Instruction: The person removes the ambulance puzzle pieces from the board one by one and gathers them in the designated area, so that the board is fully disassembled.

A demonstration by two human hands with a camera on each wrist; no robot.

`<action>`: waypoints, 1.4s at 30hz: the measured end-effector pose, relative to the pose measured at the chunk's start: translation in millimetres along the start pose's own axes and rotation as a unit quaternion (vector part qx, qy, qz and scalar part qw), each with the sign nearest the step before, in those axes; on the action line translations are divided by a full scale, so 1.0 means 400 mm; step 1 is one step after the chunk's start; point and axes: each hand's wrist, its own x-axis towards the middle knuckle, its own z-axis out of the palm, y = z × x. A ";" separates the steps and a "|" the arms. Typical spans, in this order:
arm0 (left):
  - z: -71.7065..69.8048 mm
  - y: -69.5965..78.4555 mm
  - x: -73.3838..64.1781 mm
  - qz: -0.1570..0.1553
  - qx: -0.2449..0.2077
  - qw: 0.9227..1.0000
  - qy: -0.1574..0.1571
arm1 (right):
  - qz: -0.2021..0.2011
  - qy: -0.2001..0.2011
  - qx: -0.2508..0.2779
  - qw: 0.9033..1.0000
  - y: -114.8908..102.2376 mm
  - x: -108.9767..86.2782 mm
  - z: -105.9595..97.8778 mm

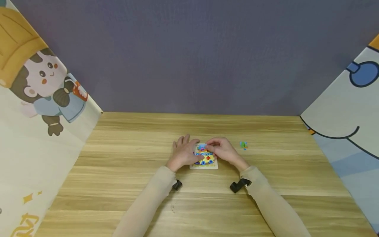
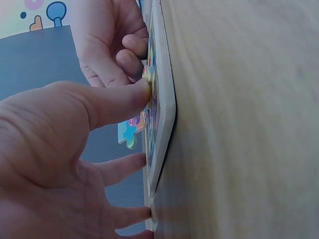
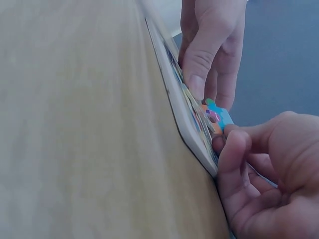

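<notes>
Near: puzzle board [image 1: 194,167] flat on the surface [image 1: 204,200], pale rim showing. Left hand [image 1: 184,154] spread, thumb touching the board; right hand [image 1: 223,150] pinching a tilted piece [image 3: 218,114] over its far part. I'd lower it level, tabs lined up, board steadied, no forcing. Off right, a loose greenish piece [image 1: 243,144].

Head view: high, forward-down, farther off. Wrist views: low, close, inward, both sharing puzzle board [image 1: 204,167].
</notes>
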 end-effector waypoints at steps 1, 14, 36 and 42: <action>0.002 0.001 0.001 -0.001 0.001 1.000 -0.001 | -0.003 0.003 -0.001 1.000 -0.001 -0.002 0.000; 0.008 0.018 0.008 -0.011 0.013 1.000 -0.008 | -0.080 -0.029 -0.062 0.994 0.002 -0.023 -0.022; 0.024 -0.022 0.007 0.025 -0.080 0.997 -0.003 | 0.002 0.027 0.050 0.998 0.023 -0.028 -0.062; 0.019 -0.017 0.003 0.031 -0.082 0.996 -0.010 | 0.006 0.051 0.036 0.998 0.024 -0.047 -0.098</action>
